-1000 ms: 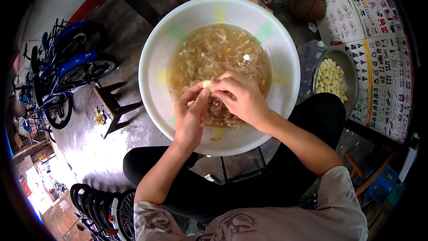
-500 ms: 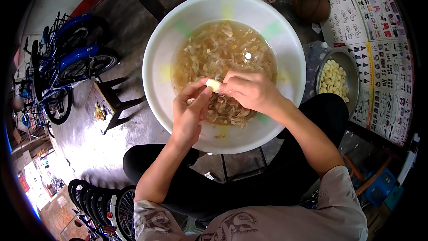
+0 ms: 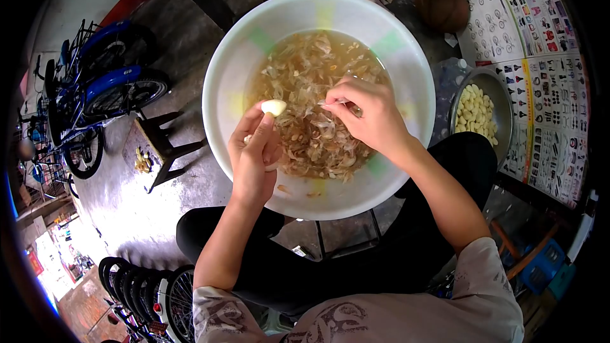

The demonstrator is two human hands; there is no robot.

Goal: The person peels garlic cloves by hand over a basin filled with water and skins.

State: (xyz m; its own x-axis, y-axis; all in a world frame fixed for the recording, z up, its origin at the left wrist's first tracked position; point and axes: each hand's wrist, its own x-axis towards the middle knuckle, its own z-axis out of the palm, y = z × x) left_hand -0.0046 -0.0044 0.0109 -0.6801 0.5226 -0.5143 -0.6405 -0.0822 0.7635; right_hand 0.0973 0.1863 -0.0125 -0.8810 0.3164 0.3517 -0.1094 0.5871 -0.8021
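My left hand [image 3: 254,152] pinches a peeled, pale garlic clove [image 3: 274,107] between thumb and fingertips, over the left part of a large white basin [image 3: 225,82]. More pale pieces show partly inside its curled fingers. To the right, my right hand [image 3: 368,111] is closed in a pinch on a thin bit of garlic skin [image 3: 341,101]. The two hands are apart. Below them, brownish water in the basin holds a mass of loose wet garlic skins [image 3: 318,146].
On the right, a metal bowl [image 3: 505,101] holds many peeled cloves [image 3: 474,113], beside a printed sheet [image 3: 540,89]. A small wooden stool [image 3: 162,146] with a few cloves on it stands left. Bicycles [image 3: 108,76] are parked beyond. A clear plastic bottle [image 3: 450,73] lies near the bowl.
My hands were together on the clove and have moved apart. The left carried the clove left and slightly up; the right drew away to the right with a bit of skin.
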